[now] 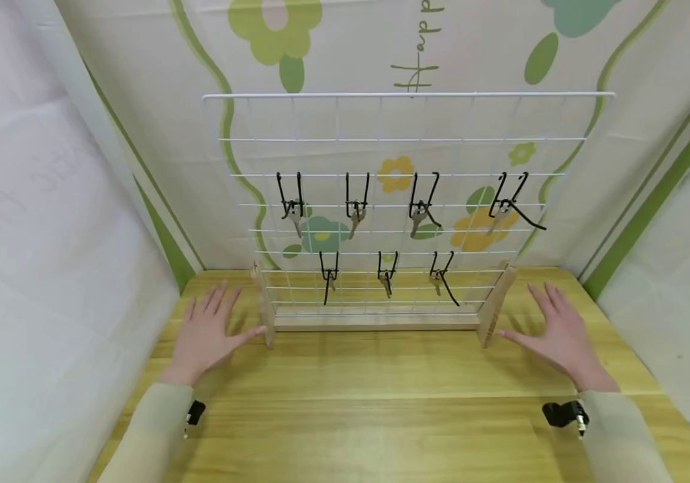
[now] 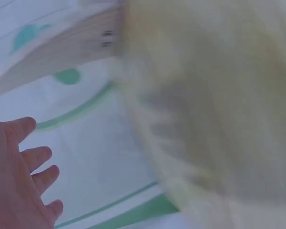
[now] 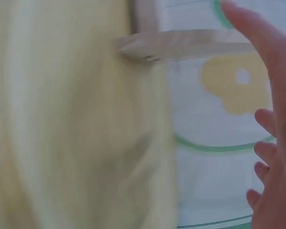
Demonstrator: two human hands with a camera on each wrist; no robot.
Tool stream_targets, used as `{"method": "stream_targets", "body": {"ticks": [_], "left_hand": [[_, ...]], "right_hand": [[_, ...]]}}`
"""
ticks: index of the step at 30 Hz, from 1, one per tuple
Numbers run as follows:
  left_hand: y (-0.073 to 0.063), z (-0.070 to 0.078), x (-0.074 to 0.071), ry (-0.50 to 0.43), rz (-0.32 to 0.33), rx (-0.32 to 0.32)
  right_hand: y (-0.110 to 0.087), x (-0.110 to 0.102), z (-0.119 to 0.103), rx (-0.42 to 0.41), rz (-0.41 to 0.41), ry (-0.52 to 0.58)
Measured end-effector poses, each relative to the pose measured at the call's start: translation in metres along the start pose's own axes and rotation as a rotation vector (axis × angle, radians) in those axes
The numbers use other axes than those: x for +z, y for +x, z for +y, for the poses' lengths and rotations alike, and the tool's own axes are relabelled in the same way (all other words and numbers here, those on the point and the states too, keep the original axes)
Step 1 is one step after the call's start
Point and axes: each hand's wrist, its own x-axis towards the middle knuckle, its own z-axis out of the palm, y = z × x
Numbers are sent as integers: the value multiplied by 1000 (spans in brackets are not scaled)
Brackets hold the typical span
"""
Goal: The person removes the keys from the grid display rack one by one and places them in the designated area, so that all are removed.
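A white wire grid rack [image 1: 408, 94] stands upright in a wooden base [image 1: 375, 324]. Black double-prong hooks [image 1: 281, 186] hang on it in two rows, and a small metal key [image 1: 419, 216] dangles at each, though the lower keys are small in view. My left hand [image 1: 205, 339] has its fingers spread beside the left wooden foot [image 1: 265, 312], the thumb tip close to it; contact I cannot tell. By the right wooden foot [image 1: 493, 312], my right hand [image 1: 562, 335] is likewise spread, thumb toward it and slightly apart. Both hold nothing.
A wooden tabletop [image 1: 375, 396] lies under the rack and arms. White cloth with a flower print [image 1: 333, 54] rises behind, and white cloth walls [image 1: 49, 235] stand at both sides. A black wrist device [image 1: 562, 413] is on the right sleeve. Both wrist views are partly blurred.
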Motion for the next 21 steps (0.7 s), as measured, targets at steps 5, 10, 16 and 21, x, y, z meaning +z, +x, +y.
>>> {"method": "stream_targets", "body": {"ticks": [5,10,16,21], "left_hand": [[11,17,-31,-195,135,-13],[15,45,-67,-509,231,-102],[21,78,-94,-807,430,-48],[27,101,-109,-1026,491,46]], "right_hand": [[8,-33,-23,102,95,295],[23,-64,-50,130,264,596],[44,-81,-75,87,382,1068],[62,-86,-90,57,413,1177]]}}
